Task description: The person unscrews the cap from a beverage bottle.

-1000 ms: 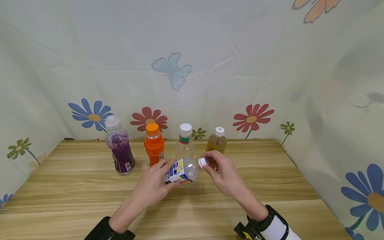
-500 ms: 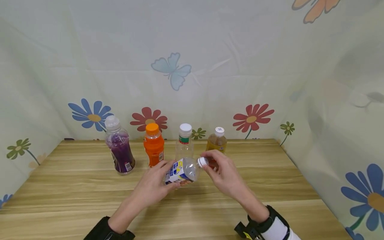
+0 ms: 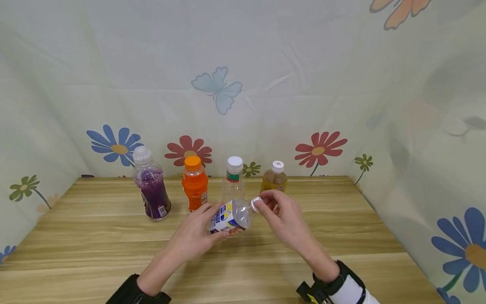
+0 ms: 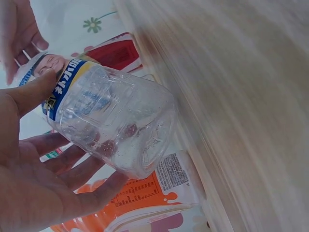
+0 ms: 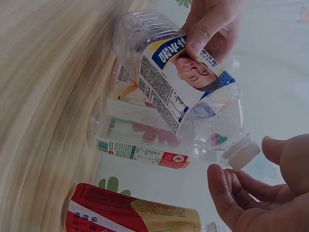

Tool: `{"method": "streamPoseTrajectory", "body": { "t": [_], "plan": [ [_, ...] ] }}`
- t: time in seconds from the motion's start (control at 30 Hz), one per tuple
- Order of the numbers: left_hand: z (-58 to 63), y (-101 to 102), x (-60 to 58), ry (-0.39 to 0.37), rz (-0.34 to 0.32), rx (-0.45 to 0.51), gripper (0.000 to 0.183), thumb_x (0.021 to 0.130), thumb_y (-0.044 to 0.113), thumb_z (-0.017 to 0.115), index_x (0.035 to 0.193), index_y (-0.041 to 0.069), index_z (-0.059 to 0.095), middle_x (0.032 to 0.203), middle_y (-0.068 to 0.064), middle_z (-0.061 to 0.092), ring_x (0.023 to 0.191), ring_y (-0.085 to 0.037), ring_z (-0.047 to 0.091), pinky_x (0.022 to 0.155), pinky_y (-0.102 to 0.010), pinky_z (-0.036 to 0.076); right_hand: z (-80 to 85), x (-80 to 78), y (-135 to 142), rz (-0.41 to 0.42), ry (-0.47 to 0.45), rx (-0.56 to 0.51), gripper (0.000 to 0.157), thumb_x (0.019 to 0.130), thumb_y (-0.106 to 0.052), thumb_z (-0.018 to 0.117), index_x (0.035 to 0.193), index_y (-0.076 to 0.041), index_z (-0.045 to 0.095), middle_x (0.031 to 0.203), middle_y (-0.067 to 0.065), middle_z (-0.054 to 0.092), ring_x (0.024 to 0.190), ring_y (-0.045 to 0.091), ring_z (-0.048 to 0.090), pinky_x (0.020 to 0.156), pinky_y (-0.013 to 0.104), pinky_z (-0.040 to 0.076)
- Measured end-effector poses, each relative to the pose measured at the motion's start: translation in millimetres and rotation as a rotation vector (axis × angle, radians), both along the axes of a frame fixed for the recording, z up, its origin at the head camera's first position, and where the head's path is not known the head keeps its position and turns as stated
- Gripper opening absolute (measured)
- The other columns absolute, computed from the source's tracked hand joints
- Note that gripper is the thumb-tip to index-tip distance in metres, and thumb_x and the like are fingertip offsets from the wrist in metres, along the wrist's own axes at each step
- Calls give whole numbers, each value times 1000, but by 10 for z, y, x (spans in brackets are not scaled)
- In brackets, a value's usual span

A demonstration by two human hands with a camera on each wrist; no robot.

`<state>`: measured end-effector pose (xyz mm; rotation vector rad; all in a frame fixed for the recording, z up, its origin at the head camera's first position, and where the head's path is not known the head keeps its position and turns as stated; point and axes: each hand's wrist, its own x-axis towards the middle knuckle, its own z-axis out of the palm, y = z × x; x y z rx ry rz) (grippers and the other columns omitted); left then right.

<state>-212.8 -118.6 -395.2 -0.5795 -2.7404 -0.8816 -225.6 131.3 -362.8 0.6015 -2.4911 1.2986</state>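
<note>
My left hand grips a clear plastic bottle with a white and blue label round its middle. The bottle is tilted on its side over the table, its neck to the right and slightly up. At the neck sits a white cap, with the thumb and fingertips of my right hand curled loosely round it. In the right wrist view a thin gap shows between thumb and cap. The left wrist view shows the bottle's see-through base, with no coloured drink inside; its neck is hidden there.
Behind stand a purple bottle, an orange bottle, a clear bottle with a white cap and a yellowish bottle. A red-labelled bottle shows in the right wrist view. Flowered cloth backs the wooden table.
My right hand's fingers have shifted on the cap, the thumb moving up onto its end face, and the bottle has turned slightly. The left hand has barely moved.
</note>
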Motion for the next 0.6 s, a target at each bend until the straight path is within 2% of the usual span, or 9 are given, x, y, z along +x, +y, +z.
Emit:
{"method": "streamPoseTrajectory", "body": {
  "t": [0.2,0.6],
  "plan": [
    [1,3,2,-3,-2,4,69,84,31,87,143,8,59,122,-3,64,103,-21,60,93,-46,50,-10,-7,9,-6,62,8,16,96,-14,75,108,-4,72,91,1,63,80,16,57,66,26,51],
    [12,7,11,-4,-19,-2,69,85,30,86,144,7,59,121,-4,64,101,-20,60,91,-44,50,-2,10,18,20,90,-13,16,94,-7,76,109,-4,72,93,2,63,80,14,58,66,25,53]
  ]
}}
